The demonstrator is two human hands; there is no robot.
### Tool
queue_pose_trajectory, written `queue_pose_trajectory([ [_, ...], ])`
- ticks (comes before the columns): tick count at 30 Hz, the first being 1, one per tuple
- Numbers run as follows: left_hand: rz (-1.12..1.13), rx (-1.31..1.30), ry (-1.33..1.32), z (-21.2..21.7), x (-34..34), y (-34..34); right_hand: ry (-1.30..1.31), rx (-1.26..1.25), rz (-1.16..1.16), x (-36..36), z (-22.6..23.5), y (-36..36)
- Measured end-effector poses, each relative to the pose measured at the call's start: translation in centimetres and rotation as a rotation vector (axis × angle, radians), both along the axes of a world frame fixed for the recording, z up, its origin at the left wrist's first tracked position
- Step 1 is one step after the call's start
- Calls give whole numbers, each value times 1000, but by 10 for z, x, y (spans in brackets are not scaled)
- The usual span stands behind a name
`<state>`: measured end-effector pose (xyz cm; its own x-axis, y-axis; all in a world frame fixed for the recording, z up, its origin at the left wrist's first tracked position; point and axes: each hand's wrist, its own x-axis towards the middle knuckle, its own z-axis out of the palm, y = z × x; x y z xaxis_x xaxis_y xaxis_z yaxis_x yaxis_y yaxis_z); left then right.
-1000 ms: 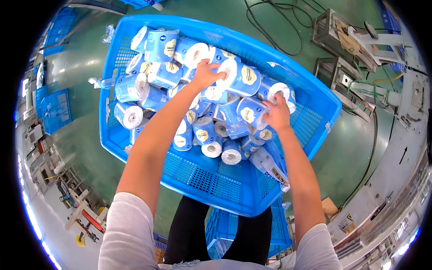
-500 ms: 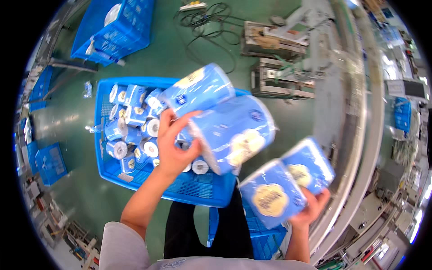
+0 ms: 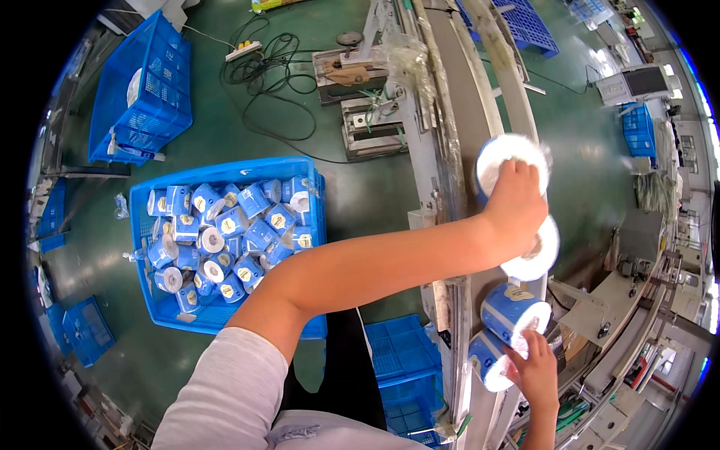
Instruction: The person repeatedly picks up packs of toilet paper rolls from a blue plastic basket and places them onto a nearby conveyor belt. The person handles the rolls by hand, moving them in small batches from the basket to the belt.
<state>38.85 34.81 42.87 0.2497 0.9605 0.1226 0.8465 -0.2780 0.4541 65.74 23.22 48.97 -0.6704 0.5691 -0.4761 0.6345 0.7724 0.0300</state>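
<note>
My left arm reaches across to the right, over a conveyor-like rail. My left hand (image 3: pixel 519 206) is closed on a paper roll (image 3: pixel 491 163) whose white end faces up. A second paper roll (image 3: pixel 541 259) sits right by that hand, partly hidden under it. Nearer to me, my right hand (image 3: pixel 535 373) is closed at two blue-wrapped paper rolls (image 3: pixel 510 306) standing side by side on the rail, its fingers at their white ends. Many similar rolls (image 3: pixel 255 201) lie jumbled in a blue plastic basket (image 3: pixel 142 259) on my left.
The long rail (image 3: pixel 469 90) runs from far to near on my right. Stacked blue crates (image 3: pixel 405 349) stand beside my legs. Another blue crate (image 3: pixel 161 90) is at the far left. Black cable (image 3: pixel 266 90) lies coiled on the green floor near metal machine parts (image 3: pixel 371 124).
Both hands have carried their pairs of paper rolls rightward from beside the basket to the rail. The view has swung right, and the basket now shows fully, filled with rolls.
</note>
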Motion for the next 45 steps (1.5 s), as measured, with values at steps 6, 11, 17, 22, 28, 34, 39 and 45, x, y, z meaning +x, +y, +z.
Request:
queue_pose_trajectory([
  [6, 130, 236, -9, -56, 26, -10, 57, 220, -79, -33, -20, 1],
  [11, 393, 541, -528, -65, -104, -66, 598, 238, -179, -74, -43, -37],
  [17, 999, 145, -617, -294, -241, -277, 897, -684, -335, -276, -267, -130],
  [22, 1061, -657, -185, -464, -250, -476, 29, -748, -299, -360, -519, -215],
  [28, 1073, -689, 179, -557, -253, -544, -40, 73, 201, -384, -662, -171],
  [34, 1218, -907, -15, -602, -304, -530, -33, -63, -204, -434, -689, -169],
  [39, 1125, -1102, -155, -607, -317, -531, -189, 34, -314, -443, -693, -179],
  [45, 907, -976, -669, -630, -311, -554, -445, -306, -338, -456, -715, -146],
])
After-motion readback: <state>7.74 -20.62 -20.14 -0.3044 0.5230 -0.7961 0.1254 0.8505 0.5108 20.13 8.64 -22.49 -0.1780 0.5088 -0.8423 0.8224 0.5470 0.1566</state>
